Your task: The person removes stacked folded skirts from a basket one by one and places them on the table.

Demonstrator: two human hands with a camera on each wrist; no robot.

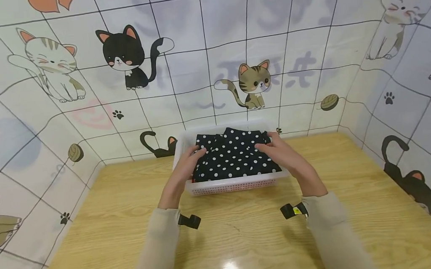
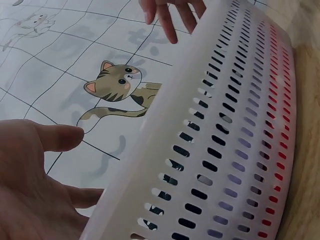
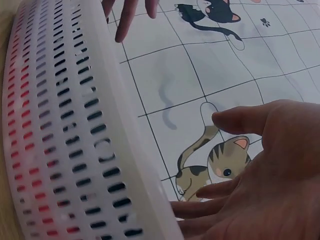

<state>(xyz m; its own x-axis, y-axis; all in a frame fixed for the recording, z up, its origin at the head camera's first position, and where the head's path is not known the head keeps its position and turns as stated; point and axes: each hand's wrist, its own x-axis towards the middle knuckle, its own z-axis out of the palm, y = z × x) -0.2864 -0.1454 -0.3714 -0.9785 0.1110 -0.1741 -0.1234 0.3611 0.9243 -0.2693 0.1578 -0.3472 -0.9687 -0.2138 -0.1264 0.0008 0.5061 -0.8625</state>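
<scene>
A white plastic basket (image 1: 238,182) stands on the table against the wall, with black cloth with white polka dots (image 1: 236,156) laid across its top. My left hand (image 1: 187,163) is over the basket's left side, its fingertips at the cloth's edge. On the other side, my right hand (image 1: 282,151) reaches in over the rim, fingers by the cloth's right edge. Both wrist views show extended thumbs and fingers, with some fingertips hidden behind the basket's slotted wall (image 2: 150,160). Through the slots, dark, lilac and red material shows in layers.
The wood-grain table (image 1: 234,230) extends in front of the basket and to both sides. Behind it rises a white wall covering (image 1: 191,73) with cartoon cats and grid lines. A black strap with a small device (image 1: 190,222) is on the left wrist, another (image 1: 293,210) on the right.
</scene>
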